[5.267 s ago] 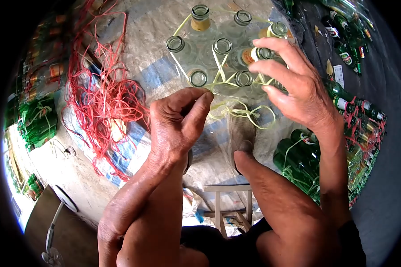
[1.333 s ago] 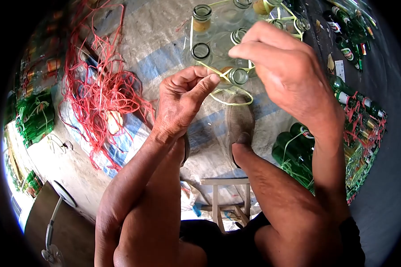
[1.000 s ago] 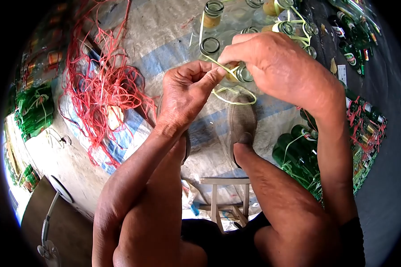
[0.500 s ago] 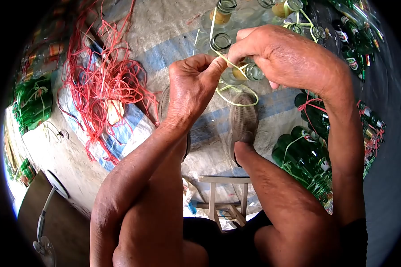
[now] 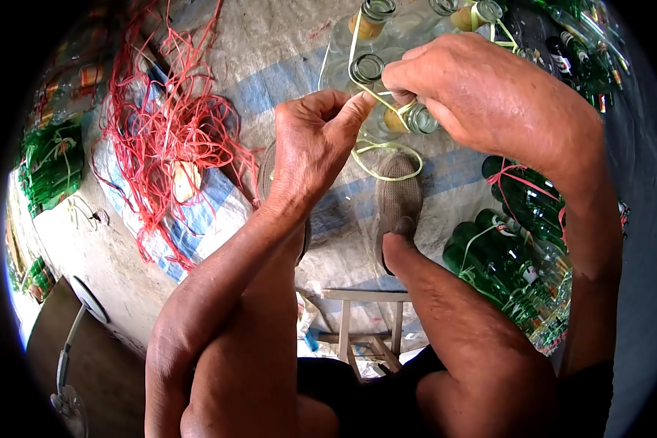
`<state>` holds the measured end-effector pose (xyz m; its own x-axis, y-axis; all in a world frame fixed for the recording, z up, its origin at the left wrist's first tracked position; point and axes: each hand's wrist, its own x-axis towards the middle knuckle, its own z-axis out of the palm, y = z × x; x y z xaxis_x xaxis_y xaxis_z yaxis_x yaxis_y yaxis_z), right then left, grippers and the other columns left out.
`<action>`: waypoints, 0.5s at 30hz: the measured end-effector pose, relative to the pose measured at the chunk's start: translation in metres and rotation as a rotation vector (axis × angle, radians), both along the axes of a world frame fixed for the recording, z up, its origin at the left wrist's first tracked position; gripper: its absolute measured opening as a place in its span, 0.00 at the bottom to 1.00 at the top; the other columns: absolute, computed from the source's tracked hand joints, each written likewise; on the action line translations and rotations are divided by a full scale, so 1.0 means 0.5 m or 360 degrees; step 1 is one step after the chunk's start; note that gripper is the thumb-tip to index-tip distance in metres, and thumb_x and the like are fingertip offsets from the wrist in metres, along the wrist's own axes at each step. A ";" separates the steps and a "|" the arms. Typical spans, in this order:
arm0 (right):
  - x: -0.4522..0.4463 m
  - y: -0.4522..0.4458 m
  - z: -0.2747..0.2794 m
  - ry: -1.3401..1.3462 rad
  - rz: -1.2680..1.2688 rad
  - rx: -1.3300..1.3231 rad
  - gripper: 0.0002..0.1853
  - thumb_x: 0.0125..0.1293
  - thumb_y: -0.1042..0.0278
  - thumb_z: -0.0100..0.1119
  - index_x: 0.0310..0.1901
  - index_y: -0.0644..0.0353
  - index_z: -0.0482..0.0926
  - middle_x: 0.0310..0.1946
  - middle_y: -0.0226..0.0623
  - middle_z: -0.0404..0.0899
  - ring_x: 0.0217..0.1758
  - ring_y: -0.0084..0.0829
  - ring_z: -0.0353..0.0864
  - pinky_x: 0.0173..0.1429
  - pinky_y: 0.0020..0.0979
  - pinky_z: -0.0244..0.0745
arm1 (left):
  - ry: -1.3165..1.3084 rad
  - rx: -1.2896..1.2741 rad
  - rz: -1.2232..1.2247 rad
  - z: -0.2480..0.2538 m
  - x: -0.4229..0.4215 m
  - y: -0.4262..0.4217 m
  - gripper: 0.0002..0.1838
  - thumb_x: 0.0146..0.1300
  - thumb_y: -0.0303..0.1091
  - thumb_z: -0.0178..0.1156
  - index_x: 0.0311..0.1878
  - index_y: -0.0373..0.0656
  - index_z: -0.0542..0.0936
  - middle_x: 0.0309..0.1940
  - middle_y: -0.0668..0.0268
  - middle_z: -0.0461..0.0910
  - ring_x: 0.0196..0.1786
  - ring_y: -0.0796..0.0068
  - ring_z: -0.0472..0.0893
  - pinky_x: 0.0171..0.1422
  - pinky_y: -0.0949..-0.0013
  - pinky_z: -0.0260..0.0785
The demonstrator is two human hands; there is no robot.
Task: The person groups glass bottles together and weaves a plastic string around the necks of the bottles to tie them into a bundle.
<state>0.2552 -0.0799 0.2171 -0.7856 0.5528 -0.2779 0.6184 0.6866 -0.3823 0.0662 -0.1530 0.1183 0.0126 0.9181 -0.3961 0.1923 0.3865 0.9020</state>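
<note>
My left hand [image 5: 315,142] is closed, its thumb and forefinger pinching a yellow-green plastic string [image 5: 387,104]. Close by on the right, my right hand [image 5: 456,87] is curled with its fingertips pinched at the same string; the exact grip is partly hidden. The string runs around the necks of clear glass bottles standing upright together. One bottle neck [image 5: 367,68] is just above my fingertips, and another bottle neck [image 5: 421,118] is under my right hand. A loose loop of string [image 5: 393,177] hangs over the toe of my right shoe [image 5: 400,201].
A tangled heap of red string [image 5: 179,139] lies on the left over a blue and white sheet [image 5: 212,219]. Bundled green bottles [image 5: 489,252] lie at the right, with more green bottles [image 5: 55,164] at the far left. A wooden stool [image 5: 365,296] is below me.
My right hand has moved up and to the right, away from my left fingertips. My left hand keeps its pinch on the string, nearly in place.
</note>
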 end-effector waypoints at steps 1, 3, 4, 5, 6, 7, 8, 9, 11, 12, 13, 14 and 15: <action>0.001 -0.002 0.001 0.0025 -0.0012 0.0043 0.06 0.64 0.78 0.60 0.43 0.64 0.80 0.36 0.48 0.82 0.45 0.56 0.83 0.48 0.52 0.76 | -0.0002 0.0012 -0.0010 0.003 0.000 -0.002 0.18 0.71 0.39 0.71 0.34 0.29 0.87 0.21 0.74 0.77 0.27 0.87 0.70 0.28 0.73 0.65; 0.004 -0.010 0.003 0.0074 -0.0037 0.0137 0.07 0.62 0.79 0.60 0.42 0.64 0.79 0.36 0.48 0.83 0.44 0.56 0.83 0.48 0.52 0.76 | 0.0019 0.0030 -0.0058 0.005 0.000 -0.003 0.18 0.72 0.39 0.71 0.34 0.29 0.87 0.21 0.74 0.77 0.27 0.87 0.70 0.28 0.73 0.64; 0.003 -0.008 0.008 0.0000 -0.0025 0.0139 0.07 0.61 0.78 0.60 0.42 0.64 0.79 0.36 0.48 0.83 0.45 0.56 0.83 0.48 0.52 0.76 | 0.0029 0.0039 -0.0082 0.006 0.000 -0.004 0.19 0.72 0.39 0.70 0.34 0.29 0.86 0.21 0.74 0.77 0.27 0.87 0.70 0.28 0.73 0.64; 0.001 -0.005 0.015 -0.0075 -0.0011 0.0141 0.08 0.60 0.78 0.60 0.42 0.64 0.79 0.36 0.48 0.83 0.45 0.56 0.82 0.48 0.52 0.76 | 0.0019 0.0041 -0.0084 0.007 0.001 -0.004 0.19 0.72 0.39 0.70 0.34 0.29 0.86 0.21 0.74 0.77 0.27 0.87 0.70 0.28 0.72 0.64; 0.001 -0.002 0.021 -0.0151 0.0003 0.0144 0.08 0.60 0.78 0.60 0.42 0.64 0.79 0.36 0.48 0.83 0.45 0.56 0.82 0.47 0.52 0.76 | 0.0007 0.0044 -0.0087 0.007 0.002 -0.005 0.19 0.72 0.39 0.70 0.34 0.29 0.86 0.21 0.74 0.77 0.27 0.87 0.69 0.28 0.72 0.64; 0.001 -0.003 0.025 -0.0113 0.0001 0.0150 0.08 0.59 0.78 0.60 0.42 0.64 0.79 0.36 0.48 0.82 0.45 0.56 0.82 0.47 0.53 0.75 | -0.0005 0.0047 -0.0090 0.008 0.003 -0.004 0.19 0.73 0.39 0.69 0.34 0.29 0.86 0.21 0.74 0.76 0.27 0.86 0.69 0.28 0.72 0.64; 0.002 -0.005 0.029 -0.0075 -0.0003 0.0153 0.08 0.59 0.78 0.60 0.41 0.64 0.79 0.36 0.47 0.82 0.45 0.56 0.82 0.47 0.53 0.75 | -0.0016 0.0044 -0.0096 0.009 0.003 -0.003 0.18 0.73 0.39 0.69 0.35 0.29 0.86 0.21 0.74 0.76 0.27 0.87 0.69 0.28 0.72 0.64; 0.003 -0.006 0.031 -0.0036 -0.0008 0.0154 0.08 0.58 0.78 0.61 0.41 0.64 0.79 0.36 0.47 0.82 0.45 0.56 0.82 0.47 0.53 0.75 | -0.0027 0.0039 -0.0104 0.009 0.003 -0.003 0.18 0.73 0.39 0.69 0.35 0.29 0.86 0.21 0.74 0.77 0.27 0.87 0.70 0.28 0.73 0.64; 0.016 0.001 0.022 -0.0034 0.0027 0.0169 0.08 0.58 0.76 0.61 0.40 0.64 0.79 0.36 0.47 0.81 0.45 0.56 0.81 0.46 0.53 0.74 | -0.0050 0.0042 -0.0117 0.011 0.004 -0.003 0.17 0.73 0.38 0.68 0.36 0.29 0.86 0.22 0.73 0.77 0.27 0.87 0.70 0.29 0.73 0.64; 0.024 0.002 0.017 -0.0032 0.0045 0.0177 0.08 0.58 0.76 0.62 0.40 0.63 0.79 0.36 0.46 0.81 0.44 0.56 0.81 0.46 0.53 0.73 | -0.0062 0.0049 -0.0122 0.013 0.004 -0.002 0.17 0.73 0.37 0.68 0.37 0.29 0.86 0.22 0.73 0.77 0.28 0.87 0.70 0.29 0.73 0.65; 0.033 -0.001 0.013 0.0053 0.0029 0.0220 0.08 0.58 0.75 0.62 0.40 0.63 0.79 0.35 0.46 0.81 0.44 0.56 0.81 0.46 0.53 0.73 | -0.0074 0.0054 -0.0127 0.015 0.005 -0.002 0.16 0.74 0.37 0.67 0.38 0.29 0.86 0.22 0.73 0.77 0.28 0.87 0.70 0.29 0.73 0.65; 0.043 -0.005 0.010 0.0138 0.0014 0.0263 0.08 0.58 0.75 0.63 0.39 0.63 0.79 0.35 0.46 0.80 0.44 0.56 0.80 0.45 0.53 0.73 | -0.0080 0.0064 -0.0142 0.012 0.004 -0.003 0.17 0.74 0.39 0.68 0.39 0.30 0.87 0.23 0.75 0.76 0.28 0.88 0.69 0.29 0.74 0.63; 0.044 -0.007 0.015 0.0131 -0.0008 0.0273 0.08 0.58 0.74 0.63 0.38 0.63 0.78 0.34 0.47 0.80 0.43 0.56 0.80 0.45 0.52 0.73 | -0.0086 0.0074 -0.0158 0.007 0.003 -0.005 0.17 0.74 0.40 0.68 0.40 0.32 0.88 0.23 0.77 0.76 0.28 0.88 0.69 0.30 0.75 0.62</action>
<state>0.2771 -0.0832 0.2245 -0.7988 0.5907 -0.1142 0.5936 0.7429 -0.3095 0.0675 -0.1553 0.1218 0.1244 0.9287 -0.3494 0.1783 0.3255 0.9286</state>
